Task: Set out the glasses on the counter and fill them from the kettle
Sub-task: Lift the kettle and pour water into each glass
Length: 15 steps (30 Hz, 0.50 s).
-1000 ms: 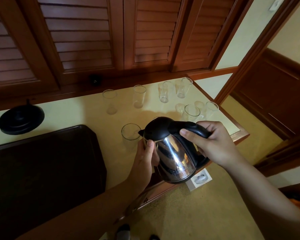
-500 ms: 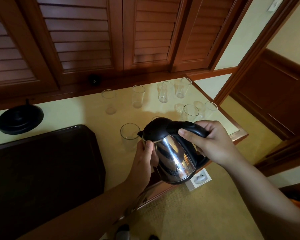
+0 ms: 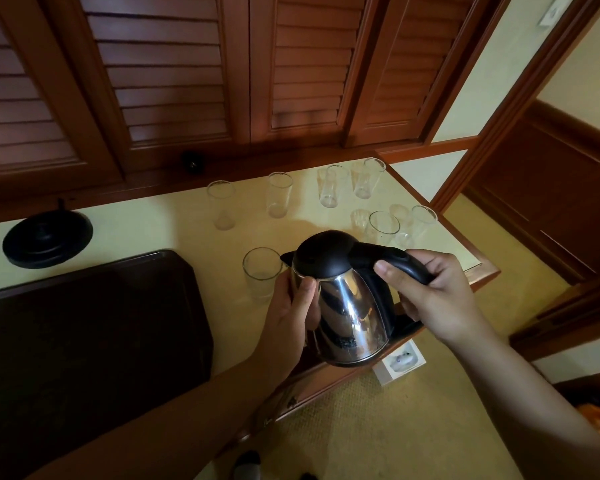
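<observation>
A: What has changed over the last second?

B: Very little. The kettle (image 3: 347, 299) sits in nearly the same spot and tilt as a second ago, spout towards the near glass (image 3: 262, 271). The right hand (image 3: 433, 299) is wrapped around the black handle; the left hand (image 3: 291, 306) is pressed flat against the steel side, thumb on the front. Both hold it in the air above the near edge of the tabletop (image 3: 160, 237).

A: Is water going in?

B: No stream shows. The near glass seems to hold a shallow layer at the bottom, though that is hard to tell. The pour looks either just begun or about to begin, so the filling is mostly still ahead.

A: Count the things.

B: One kettle. Seven glasses are plain: four in the back row, two at the right, one near the spout. One or two more behind the right pair may be glasses or only reflections. One dark tray (image 3: 84, 334) lies at the left, and one round black base (image 3: 47, 237) behind it.
</observation>
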Each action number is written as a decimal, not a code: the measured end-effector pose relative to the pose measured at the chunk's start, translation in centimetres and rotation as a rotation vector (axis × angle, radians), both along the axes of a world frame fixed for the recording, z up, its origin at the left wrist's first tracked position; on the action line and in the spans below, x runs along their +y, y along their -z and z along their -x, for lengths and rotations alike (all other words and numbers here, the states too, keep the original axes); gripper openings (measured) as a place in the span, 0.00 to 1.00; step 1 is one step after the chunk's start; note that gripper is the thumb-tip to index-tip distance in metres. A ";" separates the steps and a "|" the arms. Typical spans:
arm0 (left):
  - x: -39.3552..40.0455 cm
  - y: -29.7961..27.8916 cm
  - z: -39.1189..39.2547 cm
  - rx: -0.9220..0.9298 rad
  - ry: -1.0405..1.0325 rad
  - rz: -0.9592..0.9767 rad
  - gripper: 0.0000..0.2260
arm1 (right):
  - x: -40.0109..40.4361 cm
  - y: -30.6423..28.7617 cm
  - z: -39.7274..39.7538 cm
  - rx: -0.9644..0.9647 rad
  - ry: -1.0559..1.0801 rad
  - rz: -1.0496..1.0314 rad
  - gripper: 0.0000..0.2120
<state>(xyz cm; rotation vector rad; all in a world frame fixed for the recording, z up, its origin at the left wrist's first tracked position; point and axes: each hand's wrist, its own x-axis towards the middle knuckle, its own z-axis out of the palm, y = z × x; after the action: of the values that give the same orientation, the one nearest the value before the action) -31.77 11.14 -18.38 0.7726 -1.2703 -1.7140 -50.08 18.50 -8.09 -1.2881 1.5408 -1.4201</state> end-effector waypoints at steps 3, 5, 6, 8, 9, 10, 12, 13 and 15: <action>-0.1 0.0 0.3 0.008 0.007 0.053 0.23 | 0.3 0.4 0.5 -0.033 0.043 0.027 0.24; -0.2 -0.1 0.6 -0.006 0.009 0.088 0.21 | 0.6 0.3 0.7 -0.031 0.067 0.032 0.28; -0.2 -0.3 0.8 -0.009 0.016 0.097 0.19 | 0.7 0.2 0.9 -0.027 0.073 0.031 0.26; -0.2 -0.6 1.2 -0.011 0.038 0.077 0.17 | 1.0 -0.2 1.2 -0.013 0.092 0.030 0.16; -0.2 -0.7 1.5 0.002 0.059 0.060 0.19 | 1.1 -0.4 1.3 -0.005 0.101 0.027 0.14; -0.1 -0.9 1.9 0.029 0.077 0.032 0.21 | 1.3 -0.5 1.5 0.004 0.111 0.026 0.13; -0.1 -1.1 2.6 0.073 0.103 -0.021 0.22 | 1.5 -1.0 1.8 0.009 0.138 0.018 0.12; -0.1 -1.1 3.1 0.081 0.117 -0.045 0.20 | 1.6 -1.2 1.9 0.010 0.149 0.012 0.12; -0.2 -1.0 3.9 0.083 0.157 -0.094 0.17 | 1.7 -1.8 2.1 0.014 0.159 -0.001 0.11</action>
<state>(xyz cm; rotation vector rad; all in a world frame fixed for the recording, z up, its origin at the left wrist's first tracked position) -35.63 10.94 -17.35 0.6629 -1.2280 -1.9235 -52.17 20.24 -6.31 -1.1992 1.6842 -1.5102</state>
